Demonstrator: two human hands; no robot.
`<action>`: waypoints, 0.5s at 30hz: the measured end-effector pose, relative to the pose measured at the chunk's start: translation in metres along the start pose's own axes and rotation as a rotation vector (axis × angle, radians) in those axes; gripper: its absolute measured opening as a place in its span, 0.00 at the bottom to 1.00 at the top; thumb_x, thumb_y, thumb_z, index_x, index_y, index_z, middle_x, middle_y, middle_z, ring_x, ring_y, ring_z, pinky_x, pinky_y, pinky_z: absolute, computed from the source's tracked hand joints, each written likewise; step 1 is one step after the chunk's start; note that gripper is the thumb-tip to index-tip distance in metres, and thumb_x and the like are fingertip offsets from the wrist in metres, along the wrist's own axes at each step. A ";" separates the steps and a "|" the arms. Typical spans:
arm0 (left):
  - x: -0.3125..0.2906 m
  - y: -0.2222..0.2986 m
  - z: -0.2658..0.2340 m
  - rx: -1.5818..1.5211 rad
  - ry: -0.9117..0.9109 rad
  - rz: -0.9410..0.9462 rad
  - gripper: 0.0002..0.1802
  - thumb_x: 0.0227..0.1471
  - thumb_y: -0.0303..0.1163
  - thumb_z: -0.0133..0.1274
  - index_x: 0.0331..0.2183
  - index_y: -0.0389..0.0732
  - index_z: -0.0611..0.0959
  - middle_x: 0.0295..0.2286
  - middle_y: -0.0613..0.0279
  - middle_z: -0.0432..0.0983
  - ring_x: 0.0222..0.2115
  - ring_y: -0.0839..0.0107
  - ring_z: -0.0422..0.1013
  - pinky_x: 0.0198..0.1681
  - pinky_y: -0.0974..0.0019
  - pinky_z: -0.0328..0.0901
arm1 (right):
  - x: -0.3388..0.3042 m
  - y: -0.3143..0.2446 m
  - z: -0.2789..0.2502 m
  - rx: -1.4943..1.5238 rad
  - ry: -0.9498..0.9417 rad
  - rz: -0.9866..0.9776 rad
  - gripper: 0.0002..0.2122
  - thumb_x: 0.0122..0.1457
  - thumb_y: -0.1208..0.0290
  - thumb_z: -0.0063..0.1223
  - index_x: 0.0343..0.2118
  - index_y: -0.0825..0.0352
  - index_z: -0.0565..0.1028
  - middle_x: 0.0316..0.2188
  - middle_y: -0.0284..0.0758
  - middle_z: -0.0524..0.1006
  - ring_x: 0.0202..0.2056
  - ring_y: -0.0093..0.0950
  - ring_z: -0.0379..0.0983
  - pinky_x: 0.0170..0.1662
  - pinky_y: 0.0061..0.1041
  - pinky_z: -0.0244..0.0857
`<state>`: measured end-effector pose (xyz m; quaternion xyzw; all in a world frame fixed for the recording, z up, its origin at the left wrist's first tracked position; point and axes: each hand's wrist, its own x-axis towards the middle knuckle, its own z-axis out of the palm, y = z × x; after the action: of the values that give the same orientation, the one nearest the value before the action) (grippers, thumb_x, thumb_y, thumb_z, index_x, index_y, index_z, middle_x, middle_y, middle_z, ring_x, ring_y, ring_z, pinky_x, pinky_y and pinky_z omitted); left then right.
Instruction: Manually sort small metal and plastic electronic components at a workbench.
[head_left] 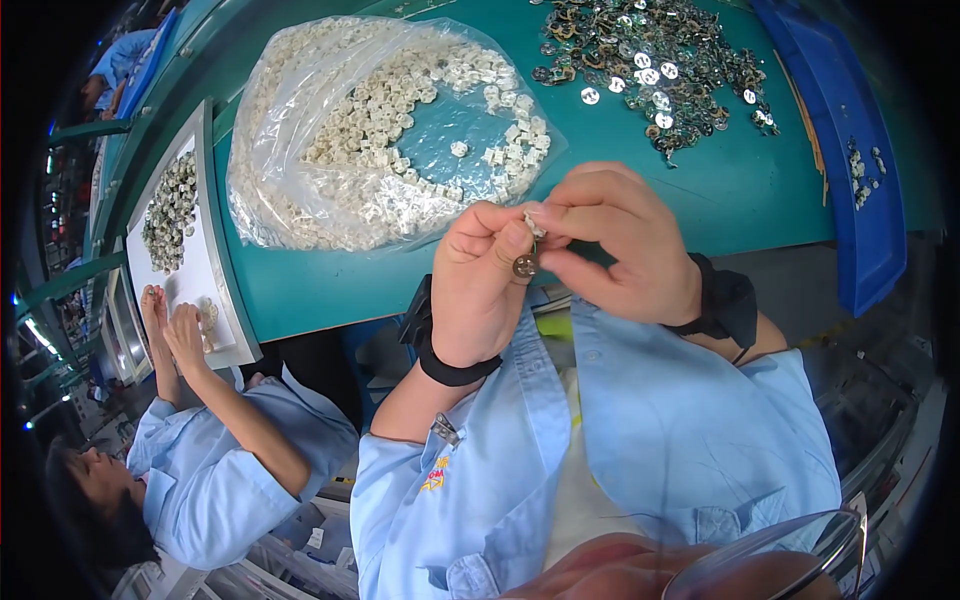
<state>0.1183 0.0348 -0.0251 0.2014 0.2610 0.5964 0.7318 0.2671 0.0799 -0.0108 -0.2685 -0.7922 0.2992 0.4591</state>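
A tiny slip could lose the white piece (535,227).
The left hand (482,275) and right hand (632,245) pinch it, a round disc (525,266) just below, by the desk's (725,205) near edge; a loose pinch might let both fall.

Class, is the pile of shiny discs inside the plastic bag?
No, the disc pile lies on the green table; the bag holds small white parts.
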 end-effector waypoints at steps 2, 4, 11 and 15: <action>0.000 0.001 0.001 -0.029 -0.021 -0.024 0.07 0.50 0.27 0.47 0.34 0.36 0.72 0.32 0.56 0.72 0.32 0.73 0.69 0.37 0.71 0.63 | 0.001 -0.001 0.001 -0.057 0.054 -0.066 0.13 0.34 0.81 0.59 0.28 0.65 0.73 0.29 0.33 0.70 0.30 0.32 0.67 0.31 0.26 0.61; 0.000 0.000 0.003 -0.099 -0.087 -0.097 0.08 0.51 0.28 0.46 0.35 0.37 0.71 0.33 0.57 0.72 0.34 0.73 0.68 0.38 0.71 0.62 | 0.001 -0.004 -0.003 -0.074 0.044 -0.094 0.13 0.34 0.81 0.59 0.28 0.65 0.73 0.28 0.33 0.70 0.30 0.32 0.66 0.31 0.26 0.60; 0.000 0.001 0.016 -0.089 -0.130 -0.141 0.08 0.52 0.28 0.45 0.36 0.37 0.70 0.33 0.59 0.71 0.35 0.75 0.66 0.39 0.71 0.60 | 0.002 -0.013 -0.018 -0.198 0.003 -0.217 0.11 0.36 0.80 0.55 0.27 0.67 0.72 0.27 0.33 0.69 0.30 0.33 0.67 0.32 0.28 0.63; 0.002 -0.002 0.026 -0.019 -0.094 -0.131 0.09 0.52 0.27 0.44 0.37 0.37 0.70 0.31 0.60 0.72 0.34 0.76 0.66 0.38 0.72 0.60 | 0.003 -0.012 -0.044 -0.270 -0.022 -0.255 0.10 0.36 0.81 0.58 0.25 0.67 0.73 0.25 0.32 0.69 0.28 0.31 0.66 0.30 0.26 0.60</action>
<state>0.1361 0.0366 -0.0067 0.2046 0.2332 0.5397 0.7826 0.3031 0.0840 0.0169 -0.2217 -0.8577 0.1325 0.4446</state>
